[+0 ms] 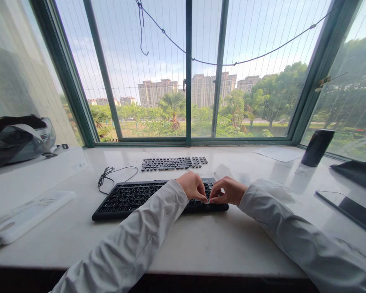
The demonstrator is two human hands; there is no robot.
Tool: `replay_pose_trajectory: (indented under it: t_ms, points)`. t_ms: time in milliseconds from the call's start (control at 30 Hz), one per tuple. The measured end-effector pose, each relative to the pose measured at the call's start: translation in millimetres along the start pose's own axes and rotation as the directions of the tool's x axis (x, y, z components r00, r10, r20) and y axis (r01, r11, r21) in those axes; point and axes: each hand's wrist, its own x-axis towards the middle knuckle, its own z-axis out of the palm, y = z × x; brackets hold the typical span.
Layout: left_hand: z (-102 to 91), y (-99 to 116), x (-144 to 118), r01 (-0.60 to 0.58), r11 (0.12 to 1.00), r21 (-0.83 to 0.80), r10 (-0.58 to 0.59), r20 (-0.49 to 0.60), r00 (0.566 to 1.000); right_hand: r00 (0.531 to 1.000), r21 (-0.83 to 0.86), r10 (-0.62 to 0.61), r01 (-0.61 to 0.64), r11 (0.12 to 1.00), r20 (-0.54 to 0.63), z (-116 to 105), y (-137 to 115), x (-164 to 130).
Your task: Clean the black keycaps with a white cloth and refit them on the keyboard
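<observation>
- The left hand [194,186] and the right hand [228,190] are rested on the right end of a black keyboard [140,198], fingertips nearly touching each other.
- The fingers of both hands are curled narrow and pressed down among the keys; whether a keycap is pinched cannot be told.
- The keyboard is laid near the middle of the bench [201,244], its cable [108,177] coiled behind its left end.
- A set of loose keycaps [172,163] is lined up just behind it, towards the window edge.
- A dark cylinder [317,147] is stood near the far right corner.
</observation>
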Motion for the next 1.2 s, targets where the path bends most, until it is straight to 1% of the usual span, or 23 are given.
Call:
replay_pose_trajectory:
  t_ms: [167,433,600,633,667,700,733,800,833,933,1067,1133,1200]
  points:
    - [-0.6,0,0,0.003,1.0,0.011,-0.003,0.006,1.0,1.0,0.019,0.002,-0.003,1.0,0.007,-1,2,0]
    - [-0.7,-3,1,0.006,1.0,-0.002,-0.006,-0.018,1.0,0.999,0.053,0.007,-0.009,0.999,0.04,-2,6,0]
    - [-2.5,-6,2,0.004,1.0,0.008,-0.004,0.005,1.0,0.998,0.067,0.0,-0.003,0.998,0.055,-6,4,-1]
    - [-3.2,-6,2,0.004,1.0,0.019,-0.003,-0.021,1.0,0.999,0.071,0.002,-0.005,0.997,0.036,-8,6,-2]
    - [-3.7,-7,2,0.016,0.999,0.043,-0.013,-0.07,0.997,1.0,0.07,0.011,-0.011,0.998,0.003,-10,8,-2]
    - [-3.8,-7,3,0.05,0.996,0.081,-0.038,-0.141,0.989,0.998,0.058,0.03,-0.028,0.998,-0.046,-12,12,-2]
    - [-3.4,-8,3,0.105,0.986,0.128,-0.075,-0.221,0.972,0.992,0.034,0.056,-0.053,0.998,-0.11,-13,17,-3]
    - [-1.1,-8,4,0.265,0.934,0.24,-0.159,-0.385,0.909,0.963,-0.049,0.128,-0.143,0.988,-0.239,-13,28,-2]
    - [0.6,-7,5,0.329,0.9,0.286,-0.192,-0.418,0.888,0.949,-0.096,0.153,-0.186,0.978,-0.276,-13,34,-2]
    - [5.8,-4,5,0.362,0.883,0.298,-0.208,-0.444,0.872,0.919,-0.227,0.209,-0.294,0.928,-0.335,-9,44,0]
    - [7.9,0,4,0.393,0.87,0.298,-0.24,-0.441,0.865,0.875,-0.34,0.247,-0.402,0.85,-0.416,-8,43,6]
    - [7.4,0,3,0.408,0.864,0.295,-0.261,-0.431,0.864,0.887,-0.403,0.256,-0.411,0.817,-0.385,-11,42,15]
    - [7.0,-1,3,0.415,0.861,0.294,-0.273,-0.423,0.864,0.914,-0.488,0.274,-0.394,0.779,-0.301,-16,44,30]
